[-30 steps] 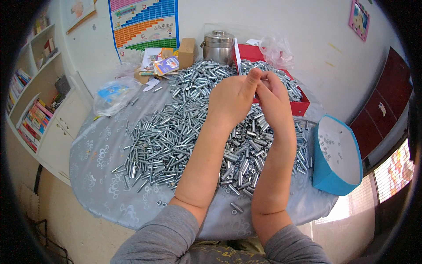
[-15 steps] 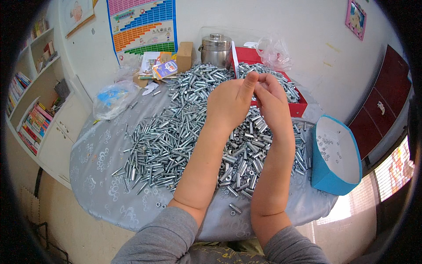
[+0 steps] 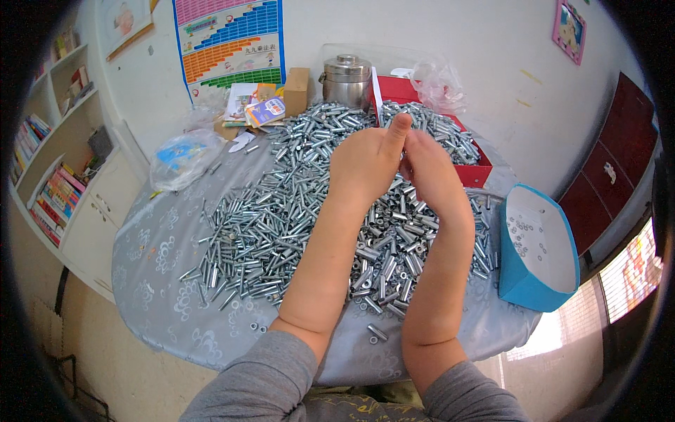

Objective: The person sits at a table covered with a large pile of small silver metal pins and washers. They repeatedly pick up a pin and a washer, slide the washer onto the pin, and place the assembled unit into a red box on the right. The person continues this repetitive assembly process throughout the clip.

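Observation:
My left hand (image 3: 365, 163) is raised above the heap, thumb pointing up and its other fingers curled out of sight on the far side. Close against it, my right hand (image 3: 434, 167) has its fingers bent in toward the left thumb. Whatever the two hands hold between them is hidden. Below them spreads a big heap of silvery metal bolts (image 3: 260, 232) mixed with short metal sleeves (image 3: 385, 266). Nearer to me, one loose sleeve (image 3: 377, 332) lies beside a small nut-like ring (image 3: 373, 340).
A red box (image 3: 474, 174) full of metal parts stands behind my hands. The blue bin (image 3: 538, 281) at right has small rings inside. At the back are a steel pot (image 3: 346, 88), booklets (image 3: 266, 111) and a plastic bag (image 3: 184, 160). Grey cloth (image 3: 151, 295) covers the table.
My right hand has turned and its fingers have dropped down behind the left thumb. The left hand has hardly moved, and the heap looks the same.

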`<state>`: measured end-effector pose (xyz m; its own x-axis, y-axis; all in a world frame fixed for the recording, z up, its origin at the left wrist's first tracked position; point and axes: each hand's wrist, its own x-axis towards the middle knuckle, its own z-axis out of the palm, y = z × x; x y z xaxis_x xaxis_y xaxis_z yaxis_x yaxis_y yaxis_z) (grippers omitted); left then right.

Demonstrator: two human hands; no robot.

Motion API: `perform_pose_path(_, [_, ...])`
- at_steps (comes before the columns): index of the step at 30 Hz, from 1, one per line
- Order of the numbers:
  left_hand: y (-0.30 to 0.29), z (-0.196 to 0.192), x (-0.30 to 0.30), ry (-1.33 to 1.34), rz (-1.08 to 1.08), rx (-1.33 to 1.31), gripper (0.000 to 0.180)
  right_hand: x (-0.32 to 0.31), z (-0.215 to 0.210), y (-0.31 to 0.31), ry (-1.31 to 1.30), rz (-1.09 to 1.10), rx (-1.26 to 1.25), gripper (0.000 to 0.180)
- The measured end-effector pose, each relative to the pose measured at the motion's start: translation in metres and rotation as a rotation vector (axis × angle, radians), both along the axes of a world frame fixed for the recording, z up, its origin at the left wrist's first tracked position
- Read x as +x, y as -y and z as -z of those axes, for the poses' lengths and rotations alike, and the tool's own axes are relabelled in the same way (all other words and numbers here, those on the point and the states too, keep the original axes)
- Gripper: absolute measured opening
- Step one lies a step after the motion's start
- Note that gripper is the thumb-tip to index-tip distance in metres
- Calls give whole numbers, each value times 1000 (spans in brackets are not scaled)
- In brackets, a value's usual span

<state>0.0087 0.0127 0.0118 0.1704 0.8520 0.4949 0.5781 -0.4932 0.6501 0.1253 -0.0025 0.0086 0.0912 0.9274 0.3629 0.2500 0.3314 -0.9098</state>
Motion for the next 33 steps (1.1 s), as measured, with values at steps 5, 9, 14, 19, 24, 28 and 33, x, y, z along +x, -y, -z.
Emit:
perform_pose_path(5, [4,-1,3,17,-4,-20,91,4,12,-16,164,94,54,33])
perform_pose_path(9, [-2,2,4,-38,-9,-59,87,9,9,-11,126,110,20,35])
perform_pose_path(14, [-4,2,1,-85,-41,-115,85,-2,-7,-1,130,109,-185,36])
perform_pose_path(19, [-3,2,2,-52,-34,-81,88,3,19,-23,178,164,14,38])
perform_pose_path(24, [-4,2,2,-78,-51,-100,88,5,10,-19,159,172,-72,39])
perform_pose_path(28, [-4,3,3,-72,-73,-97,88,4,13,-18,217,305,-19,40])
perform_pose_path(33, [-9,7,2,-74,-77,-105,87,6,12,-21,174,235,-65,39])
